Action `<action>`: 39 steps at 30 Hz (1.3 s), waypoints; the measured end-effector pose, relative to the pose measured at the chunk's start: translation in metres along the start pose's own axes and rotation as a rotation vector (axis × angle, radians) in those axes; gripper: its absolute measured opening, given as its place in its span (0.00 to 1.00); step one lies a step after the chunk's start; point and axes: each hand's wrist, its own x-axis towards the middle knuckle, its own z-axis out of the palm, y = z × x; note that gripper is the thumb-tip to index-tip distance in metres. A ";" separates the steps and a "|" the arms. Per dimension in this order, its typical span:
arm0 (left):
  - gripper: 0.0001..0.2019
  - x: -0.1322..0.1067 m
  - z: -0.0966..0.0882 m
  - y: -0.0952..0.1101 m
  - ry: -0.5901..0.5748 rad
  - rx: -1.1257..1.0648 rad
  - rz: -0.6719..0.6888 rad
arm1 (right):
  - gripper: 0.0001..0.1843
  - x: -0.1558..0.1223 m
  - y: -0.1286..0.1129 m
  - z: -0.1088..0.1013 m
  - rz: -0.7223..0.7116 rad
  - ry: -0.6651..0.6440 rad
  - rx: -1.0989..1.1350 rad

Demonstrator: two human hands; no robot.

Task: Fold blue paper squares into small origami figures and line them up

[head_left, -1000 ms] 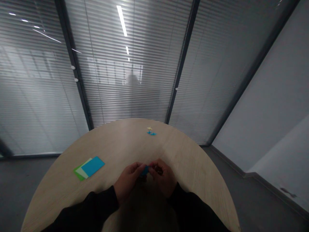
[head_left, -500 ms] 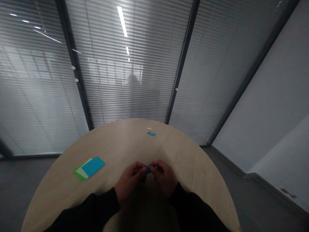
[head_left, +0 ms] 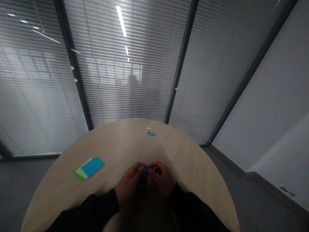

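Note:
Both my hands meet over the near middle of a round, light wooden table (head_left: 116,145). My left hand (head_left: 127,183) and my right hand (head_left: 162,178) pinch a small folded piece of blue paper (head_left: 145,172) between their fingertips. The fingers of each hand are curled and closed on it. Most of the paper is hidden by my fingers. Black sleeves cover both forearms.
A stack of coloured paper sheets (head_left: 88,168), blue on top of pale and green ones, lies on the table to the left. Two small folded paper figures, one yellow (head_left: 149,128) and one blue (head_left: 151,133), sit near the far edge. Glass walls with blinds stand behind.
My hands have stayed together on the blue paper, with the fingers shifting slightly as they work it. Nothing else on the table moved.

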 end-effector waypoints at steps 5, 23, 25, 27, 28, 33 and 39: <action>0.19 0.001 -0.002 -0.001 -0.001 -0.030 -0.019 | 0.13 0.002 0.005 0.000 0.022 0.052 0.046; 0.15 -0.001 0.005 0.008 0.003 0.031 0.109 | 0.19 0.003 0.001 0.003 0.061 -0.133 0.393; 0.15 0.000 0.003 0.007 -0.003 0.001 0.097 | 0.18 0.002 -0.001 0.003 0.062 -0.132 0.376; 0.16 0.001 0.001 0.006 0.010 -0.007 0.068 | 0.16 0.002 -0.001 0.003 0.051 -0.133 0.366; 0.16 0.002 0.000 0.006 0.016 -0.008 0.045 | 0.16 0.002 0.000 0.003 0.042 -0.136 0.361; 0.17 0.003 -0.004 0.005 0.025 0.006 -0.015 | 0.13 0.002 0.003 0.004 0.032 -0.132 0.338; 0.18 0.003 -0.005 0.006 0.009 0.067 -0.009 | 0.09 0.000 0.002 0.006 0.034 -0.047 0.253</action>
